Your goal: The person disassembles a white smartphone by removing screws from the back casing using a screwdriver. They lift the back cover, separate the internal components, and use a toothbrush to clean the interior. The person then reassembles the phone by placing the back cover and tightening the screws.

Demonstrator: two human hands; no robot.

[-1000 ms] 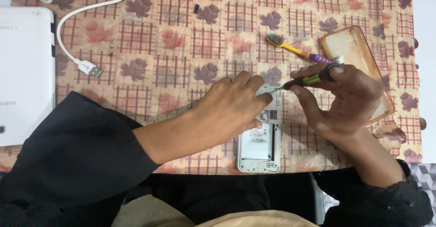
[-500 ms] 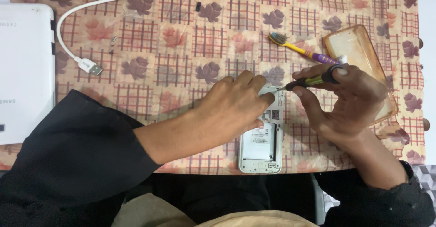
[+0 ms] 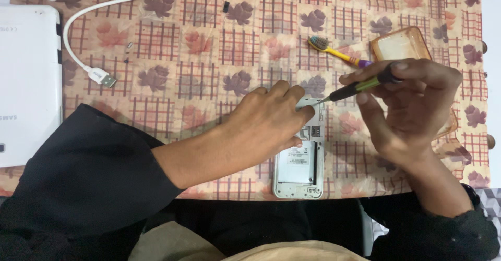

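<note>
Left hand (image 3: 271, 117): flat, open, pinning opened phone (image 3: 300, 159) steady | right hand (image 3: 412, 104): pinching screwdriver (image 3: 360, 87), tip at phone's 12 o'clock edge | toothbrush (image 3: 339, 52) at 1 o'clock.

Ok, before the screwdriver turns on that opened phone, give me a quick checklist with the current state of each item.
1. Left hand pressing down on the opened phone: ok.
2. Right hand gripping the screwdriver: ok.
3. Screwdriver tip at the phone's top edge: ok; seated in a screw head: cannot tell.
4. Phone fully on the patterned tablecloth: not ok, its bottom end sits right at the near edge.
5. Toothbrush clear of the work: ok.
</note>
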